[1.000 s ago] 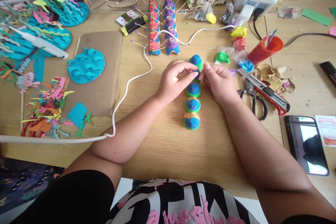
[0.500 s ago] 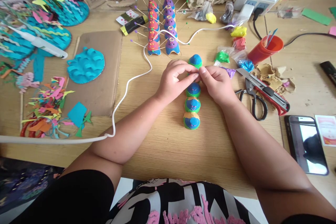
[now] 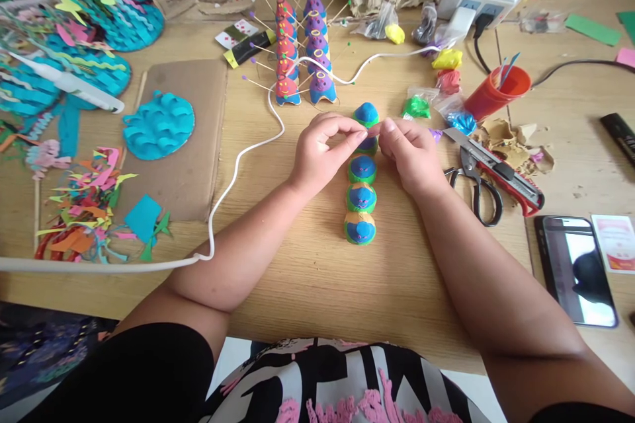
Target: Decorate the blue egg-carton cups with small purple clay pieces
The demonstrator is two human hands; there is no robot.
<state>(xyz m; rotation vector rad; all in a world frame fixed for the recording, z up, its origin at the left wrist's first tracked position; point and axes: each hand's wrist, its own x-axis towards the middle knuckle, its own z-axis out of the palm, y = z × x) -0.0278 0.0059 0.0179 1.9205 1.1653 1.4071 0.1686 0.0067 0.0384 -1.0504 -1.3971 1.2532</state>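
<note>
My left hand [image 3: 322,149] and my right hand [image 3: 409,152] meet over the far part of a row of small blue-and-green clay domes. Both hands pinch at the fingertips, and whatever lies in them is too small to make out. Behind them the farthest dome [image 3: 366,114] is plain blue with a green rim. A second dome [image 3: 367,144] is partly covered by my fingers. Nearer to me sit a dome [image 3: 362,169] with small pink marks, one [image 3: 361,198] with a tiny face, and the nearest one [image 3: 360,229], which has an orange-tan patch.
Red figures [image 3: 286,89] and purple figures [image 3: 322,86] with pins stand behind. A white cable [image 3: 238,165] crosses the table. To the right lie scissors [image 3: 476,192], a utility knife [image 3: 501,172], a phone [image 3: 578,271] and a tilted red cup [image 3: 499,92]. Cardboard [image 3: 198,178] is at left.
My fingertips have moved slightly apart, and more of the second dome shows between them. The whole view has shifted a little to the left.
</note>
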